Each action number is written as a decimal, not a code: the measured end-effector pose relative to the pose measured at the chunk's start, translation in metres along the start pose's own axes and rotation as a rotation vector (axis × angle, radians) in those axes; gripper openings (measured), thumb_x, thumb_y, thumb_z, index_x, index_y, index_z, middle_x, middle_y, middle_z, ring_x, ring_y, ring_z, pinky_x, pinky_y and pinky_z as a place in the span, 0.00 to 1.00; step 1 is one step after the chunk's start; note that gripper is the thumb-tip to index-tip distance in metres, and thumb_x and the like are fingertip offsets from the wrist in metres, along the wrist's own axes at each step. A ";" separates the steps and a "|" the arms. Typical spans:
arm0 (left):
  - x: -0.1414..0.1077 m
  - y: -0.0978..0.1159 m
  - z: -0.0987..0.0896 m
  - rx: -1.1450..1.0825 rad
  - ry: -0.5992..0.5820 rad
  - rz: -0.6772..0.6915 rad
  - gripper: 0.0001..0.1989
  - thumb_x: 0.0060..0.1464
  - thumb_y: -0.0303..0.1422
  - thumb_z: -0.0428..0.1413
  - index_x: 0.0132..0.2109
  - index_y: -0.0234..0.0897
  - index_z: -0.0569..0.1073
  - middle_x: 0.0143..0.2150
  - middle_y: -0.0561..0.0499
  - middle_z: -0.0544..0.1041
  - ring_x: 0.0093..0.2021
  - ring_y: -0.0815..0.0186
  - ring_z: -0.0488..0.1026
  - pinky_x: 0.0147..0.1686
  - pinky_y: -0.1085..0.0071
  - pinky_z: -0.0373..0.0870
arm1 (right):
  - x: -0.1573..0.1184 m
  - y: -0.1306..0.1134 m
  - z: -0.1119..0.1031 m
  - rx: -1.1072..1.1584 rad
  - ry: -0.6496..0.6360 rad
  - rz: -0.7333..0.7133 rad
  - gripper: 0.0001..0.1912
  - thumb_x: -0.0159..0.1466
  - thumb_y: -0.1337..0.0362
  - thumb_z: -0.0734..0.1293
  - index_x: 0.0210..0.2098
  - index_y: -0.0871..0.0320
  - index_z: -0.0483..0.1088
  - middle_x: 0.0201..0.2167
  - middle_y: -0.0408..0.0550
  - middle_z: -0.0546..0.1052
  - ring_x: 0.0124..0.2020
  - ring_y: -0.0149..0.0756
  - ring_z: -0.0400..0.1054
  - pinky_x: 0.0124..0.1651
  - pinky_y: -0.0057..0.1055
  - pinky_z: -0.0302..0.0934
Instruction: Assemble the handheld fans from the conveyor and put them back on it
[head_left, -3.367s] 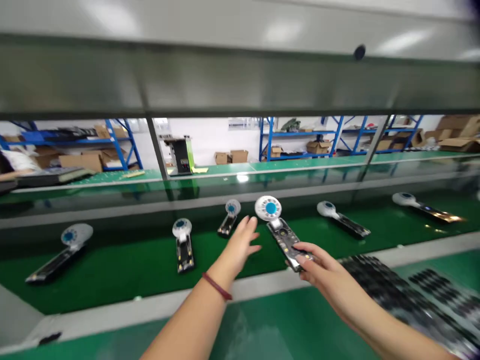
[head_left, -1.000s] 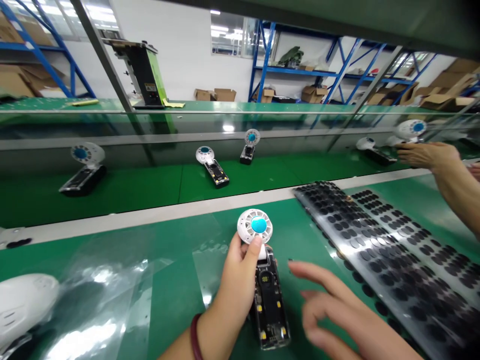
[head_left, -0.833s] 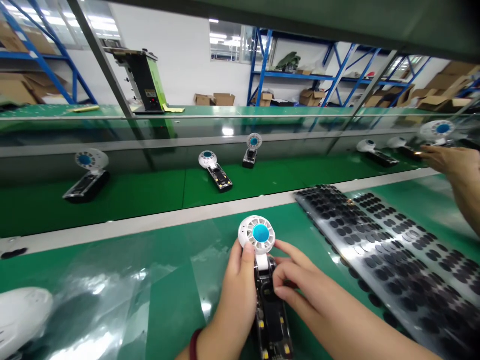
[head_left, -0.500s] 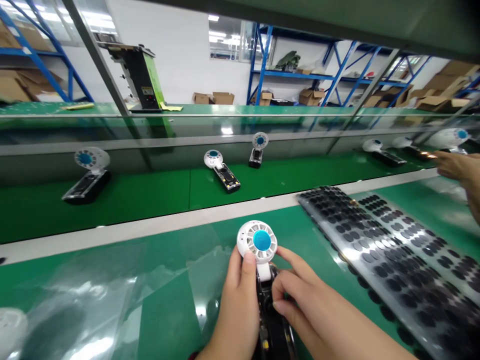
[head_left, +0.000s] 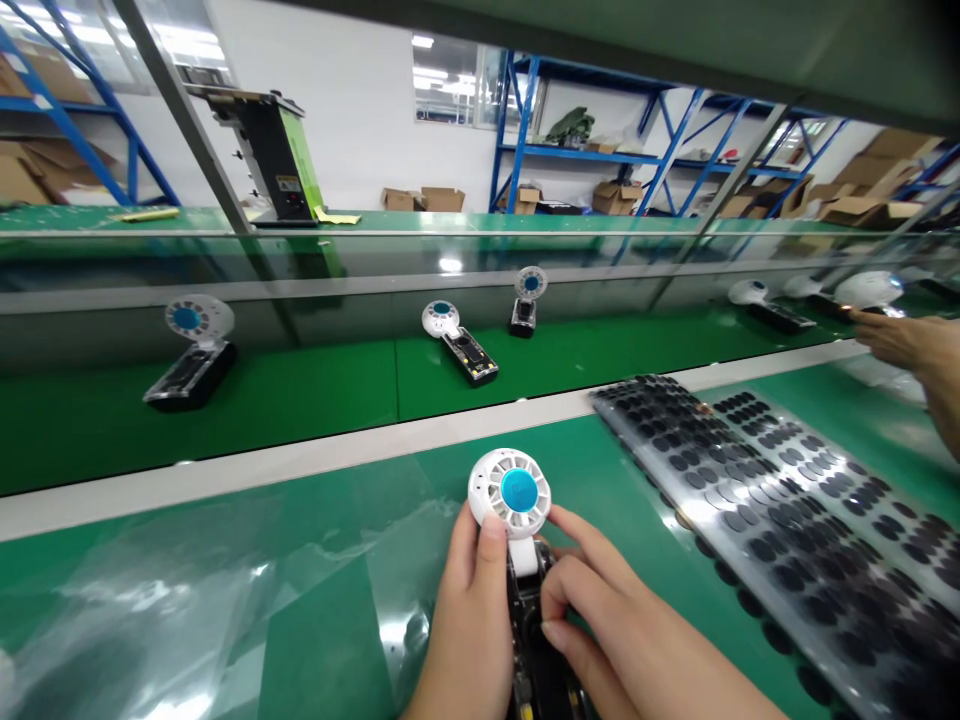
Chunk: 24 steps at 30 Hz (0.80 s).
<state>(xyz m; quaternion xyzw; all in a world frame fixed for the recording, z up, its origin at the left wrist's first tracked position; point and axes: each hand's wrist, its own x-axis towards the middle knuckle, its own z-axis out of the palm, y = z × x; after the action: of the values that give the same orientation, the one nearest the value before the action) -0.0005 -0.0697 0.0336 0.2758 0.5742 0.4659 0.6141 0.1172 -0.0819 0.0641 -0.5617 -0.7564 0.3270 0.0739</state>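
Observation:
A small handheld fan with a round white head, a blue centre disc and a black body stands between my hands, head uppermost. My left hand is closed round its left side, the thumb lying just under the head. From the right, my right hand grips it: one finger reaches the edge of the head, while thumb and forefinger come together over the black body. What is under those fingertips cannot be made out. The lower end of the body runs out of view.
Similar fans, such as one with its board showing, lie on the green conveyor belt ahead. Sheets of black round pads lie on the right of the bench. Clear plastic film lies left. Another person's hand reaches in at far right.
The nearer fans on the belt have shifted slightly right. My hands keep their hold on the fan, almost unmoved. The other person's hand has moved slightly left.

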 end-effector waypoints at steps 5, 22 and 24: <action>0.002 -0.003 -0.001 -0.031 0.037 0.033 0.24 0.50 0.48 0.47 0.49 0.39 0.66 0.46 0.46 0.74 0.45 0.59 0.70 0.44 0.65 0.64 | -0.003 0.006 0.007 -0.030 0.072 -0.071 0.07 0.58 0.71 0.54 0.28 0.55 0.60 0.59 0.59 0.52 0.55 0.43 0.58 0.40 0.31 0.66; 0.010 -0.012 -0.006 -0.054 -0.022 0.082 0.25 0.49 0.49 0.47 0.49 0.38 0.68 0.46 0.43 0.74 0.46 0.55 0.70 0.41 0.63 0.68 | -0.004 0.017 0.017 0.152 0.198 -0.048 0.08 0.57 0.67 0.60 0.27 0.49 0.68 0.60 0.34 0.53 0.55 0.46 0.56 0.43 0.37 0.67; 0.010 -0.011 -0.005 -0.051 -0.021 0.070 0.25 0.49 0.49 0.47 0.48 0.39 0.69 0.45 0.44 0.75 0.46 0.54 0.70 0.41 0.62 0.68 | -0.002 0.020 0.020 0.198 0.201 -0.007 0.11 0.57 0.66 0.60 0.38 0.46 0.67 0.62 0.37 0.47 0.58 0.47 0.52 0.47 0.41 0.64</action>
<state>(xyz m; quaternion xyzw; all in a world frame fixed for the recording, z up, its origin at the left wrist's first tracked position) -0.0037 -0.0670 0.0183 0.2851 0.5457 0.4985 0.6103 0.1238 -0.0893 0.0375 -0.5790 -0.7113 0.3417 0.2053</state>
